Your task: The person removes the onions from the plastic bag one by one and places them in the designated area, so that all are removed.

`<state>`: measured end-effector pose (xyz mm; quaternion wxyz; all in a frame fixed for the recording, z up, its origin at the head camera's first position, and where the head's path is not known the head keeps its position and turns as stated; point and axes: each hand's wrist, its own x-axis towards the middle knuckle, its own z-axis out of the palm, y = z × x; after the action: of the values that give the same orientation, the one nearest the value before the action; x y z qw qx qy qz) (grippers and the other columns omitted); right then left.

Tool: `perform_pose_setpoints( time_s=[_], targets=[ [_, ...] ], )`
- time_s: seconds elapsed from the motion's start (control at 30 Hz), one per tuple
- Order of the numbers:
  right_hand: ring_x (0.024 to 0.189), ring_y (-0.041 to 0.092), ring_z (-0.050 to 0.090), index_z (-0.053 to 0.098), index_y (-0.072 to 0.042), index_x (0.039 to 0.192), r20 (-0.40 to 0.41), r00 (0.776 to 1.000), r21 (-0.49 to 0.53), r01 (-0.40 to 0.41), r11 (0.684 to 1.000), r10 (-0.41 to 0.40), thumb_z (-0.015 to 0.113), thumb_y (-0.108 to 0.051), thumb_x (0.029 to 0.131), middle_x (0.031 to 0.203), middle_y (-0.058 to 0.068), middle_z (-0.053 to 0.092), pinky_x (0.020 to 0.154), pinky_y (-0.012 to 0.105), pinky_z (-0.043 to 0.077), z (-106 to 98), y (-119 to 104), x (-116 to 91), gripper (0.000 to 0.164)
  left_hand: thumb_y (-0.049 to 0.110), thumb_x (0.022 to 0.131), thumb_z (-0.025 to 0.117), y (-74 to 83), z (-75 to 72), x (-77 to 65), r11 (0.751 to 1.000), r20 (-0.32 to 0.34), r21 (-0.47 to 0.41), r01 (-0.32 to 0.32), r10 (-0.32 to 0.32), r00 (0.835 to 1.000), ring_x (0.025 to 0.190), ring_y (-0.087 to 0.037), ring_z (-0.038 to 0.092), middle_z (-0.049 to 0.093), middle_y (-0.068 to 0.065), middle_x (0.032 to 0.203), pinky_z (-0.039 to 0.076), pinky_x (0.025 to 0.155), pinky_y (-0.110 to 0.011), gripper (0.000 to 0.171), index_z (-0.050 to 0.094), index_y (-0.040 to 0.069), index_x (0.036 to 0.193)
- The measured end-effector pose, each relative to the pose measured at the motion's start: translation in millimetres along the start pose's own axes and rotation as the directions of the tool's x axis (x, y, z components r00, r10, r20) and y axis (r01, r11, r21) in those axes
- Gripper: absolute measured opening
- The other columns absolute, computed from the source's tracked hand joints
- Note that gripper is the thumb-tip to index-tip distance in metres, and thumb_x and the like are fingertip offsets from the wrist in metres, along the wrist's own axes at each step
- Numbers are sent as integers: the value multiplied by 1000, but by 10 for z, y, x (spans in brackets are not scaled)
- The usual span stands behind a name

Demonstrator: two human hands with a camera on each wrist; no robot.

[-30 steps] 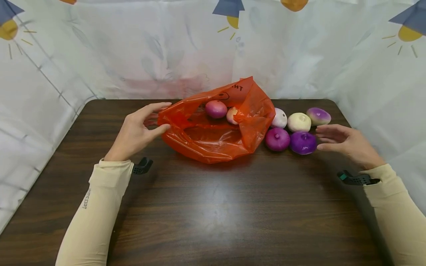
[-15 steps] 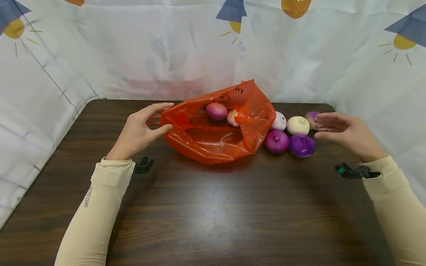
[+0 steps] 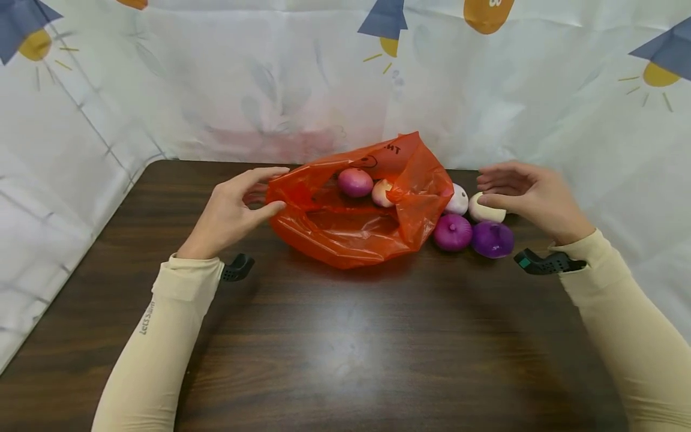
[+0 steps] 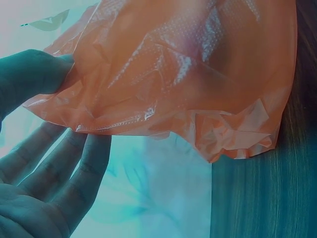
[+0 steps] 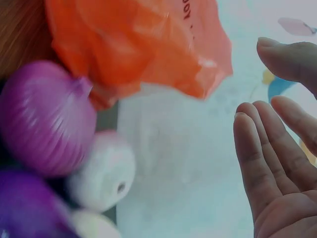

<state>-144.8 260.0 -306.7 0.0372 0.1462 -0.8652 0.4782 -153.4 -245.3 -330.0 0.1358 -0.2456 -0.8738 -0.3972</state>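
Observation:
An orange plastic bag (image 3: 345,246) lies on the table with its mouth gaping towards the head camera. My left hand (image 3: 229,207) grips its left end, thumb on one side and fingers on the other. Inside show a pink onion (image 3: 355,182) and a pale, peach-toned onion (image 3: 381,193). To the right of the bag sit a white onion (image 3: 457,200), a cream onion (image 3: 486,210), a magenta onion (image 3: 452,233) and a dark purple onion (image 3: 492,239). Over the cream one hovers my right hand (image 3: 531,195), fingers extended and palm bare in the right wrist view.
The dark wooden table (image 3: 345,348) stretches in front of the bag. A white patterned curtain (image 3: 302,78) hangs close along its back and sides. Each wrist carries a black band (image 3: 547,263).
My right hand moves left and slightly up, from beside the onions to over the cream one. The white-and-purple onion at the back right has become hidden behind it. The left hand keeps its hold.

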Motion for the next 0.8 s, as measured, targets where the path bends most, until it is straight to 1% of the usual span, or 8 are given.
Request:
perform_pose_setpoints(
  time_s=[0.07, 0.2, 0.27, 0.37, 0.5, 0.67, 0.73, 0.8],
  targets=[
    [105, 5, 74, 66, -11, 136, 1, 1000, -2, 16, 1000, -16, 81, -11, 90, 120, -3, 76, 88, 14, 60, 55, -53, 40, 48, 14, 89, 82, -5, 1, -1, 1000, -1, -3, -7, 7, 1000, 111, -21, 71, 69, -2, 136, 50, 92, -2, 58, 63, 28, 142],
    [105, 7, 75, 66, -11, 135, 12, 999, 38, 33, 999, -33, 80, -11, 90, 120, -1, 76, 88, 15, 60, 174, -147, 119, 47, 14, 89, 82, 2, -1, -3, 1000, 0, -8, -14, 14, 1000, 111, -20, 71, 69, -2, 136, 51, 92, -3, 58, 63, 28, 142],
    [104, 8, 75, 66, -9, 135, 25, 999, 77, 46, 996, -48, 80, -9, 91, 120, 1, 76, 88, 16, 61, 243, -187, 166, 46, 13, 89, 82, 9, -5, -5, 1000, -3, -11, -16, 15, 1000, 110, -19, 72, 69, -2, 136, 52, 92, -3, 58, 63, 27, 142],
    [104, 11, 75, 66, -3, 133, 39, 996, 132, 72, 989, -78, 79, -8, 91, 119, 7, 76, 89, 18, 61, 357, -237, 240, 45, 13, 89, 82, 17, -8, -11, 1000, -10, -15, -17, 17, 1000, 109, -19, 72, 70, -2, 135, 52, 91, -3, 58, 64, 27, 141],
    [103, 11, 75, 66, 1, 130, 46, 994, 143, 97, 985, -104, 79, -12, 91, 118, 10, 75, 89, 18, 61, 514, -293, 343, 43, 12, 88, 83, 17, -8, -17, 1000, -15, -15, -19, 19, 1000, 107, -19, 72, 70, -2, 134, 52, 91, -3, 59, 64, 27, 141],
    [104, 11, 74, 68, -1, 128, 66, 990, 140, 115, 983, -126, 79, -15, 92, 119, 14, 74, 89, 19, 62, 695, -360, 469, 41, 13, 89, 82, 22, -8, -16, 1000, -12, -17, -19, 19, 1000, 109, -20, 72, 70, -2, 133, 51, 92, -3, 59, 63, 29, 142],
    [104, 12, 74, 69, -3, 127, 79, 989, 143, 114, 983, -126, 80, -16, 92, 118, 14, 74, 89, 20, 62, 756, -390, 515, 39, 13, 89, 82, 25, -9, -14, 1000, -9, -17, -20, 19, 1000, 110, -20, 72, 70, -2, 133, 51, 93, -4, 59, 62, 30, 142],
    [105, 12, 74, 70, -7, 125, 89, 988, 136, 112, 984, -124, 81, -18, 91, 117, 9, 75, 90, 19, 61, 812, -424, 556, 38, 14, 89, 82, 33, -9, -10, 1000, -6, -19, -19, 19, 1000, 110, -20, 72, 70, -1, 134, 51, 94, -4, 60, 62, 31, 143]
  ],
)
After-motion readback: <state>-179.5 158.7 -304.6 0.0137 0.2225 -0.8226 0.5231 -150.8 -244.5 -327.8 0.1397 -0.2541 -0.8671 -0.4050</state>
